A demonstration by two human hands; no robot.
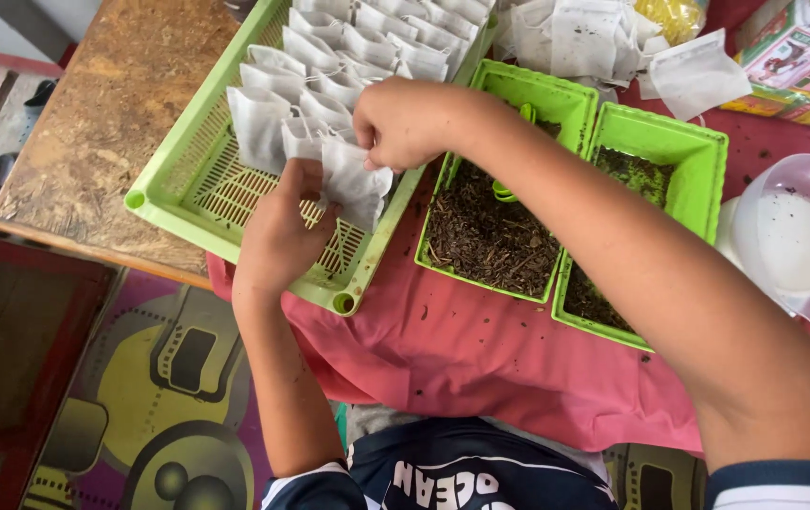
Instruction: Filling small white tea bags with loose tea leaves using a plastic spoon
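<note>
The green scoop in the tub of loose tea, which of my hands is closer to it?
Right. The right hand is just left of the green scoop, above the tray's edge; the left hand is farther left, over the slotted tray.

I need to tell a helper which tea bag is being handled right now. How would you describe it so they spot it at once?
Start at the slotted green tray on the left, filled with rows of small white bags. At its near right edge, both hands meet: the left hand and right hand pinch one white bag. Unlike the others lying in rows, it is lifted and held between fingers.
</note>
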